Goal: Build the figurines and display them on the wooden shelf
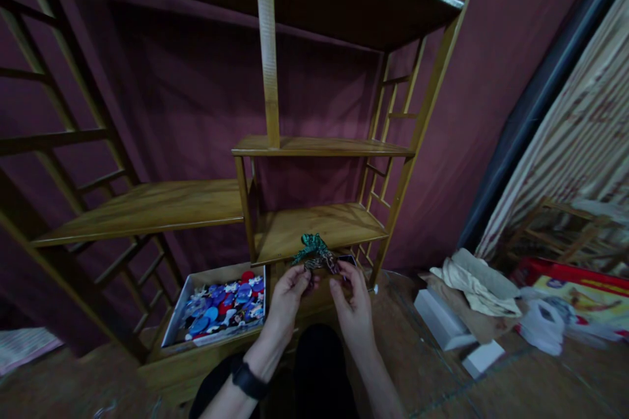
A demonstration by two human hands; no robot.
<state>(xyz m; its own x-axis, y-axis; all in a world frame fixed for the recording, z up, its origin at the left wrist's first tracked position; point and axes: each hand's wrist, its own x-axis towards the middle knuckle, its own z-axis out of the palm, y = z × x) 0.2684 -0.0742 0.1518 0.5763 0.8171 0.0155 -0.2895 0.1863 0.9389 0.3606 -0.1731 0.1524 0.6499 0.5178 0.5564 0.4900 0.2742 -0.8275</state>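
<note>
- figurine (311,245), green at one end and dark brownish at the other, raised between the two hands, just in front of the edge of the low shelf (319,221); its exact form is too dark to tell.
- left hand (286,296): the grip is a pinch of thumb and fingers on the lower left part of the figurine; a dark watch (249,377) circles the wrist.
- right hand (354,300): the grip closes lightly, by the fingertips, about the brownish end; the exact contact is partly hidden.
- dark box (348,259), small, partly covered by the right hand.
- carton (216,274) of colourful pieces (223,302), standing to the left on the wooden base (196,365) of the shelving.
- likely fault, dropping: a fingertip hold on a small, uneven body may slip if one hand lets go early, and the figurine could land on the base or the floor (400,357).
- likely fault, knocking: the shelf edge lies near, so a low forward motion may strike it.
- likely fault, breakage: thin projecting parts, if brittle, may snap under opposed pulling by the two hands.
</note>
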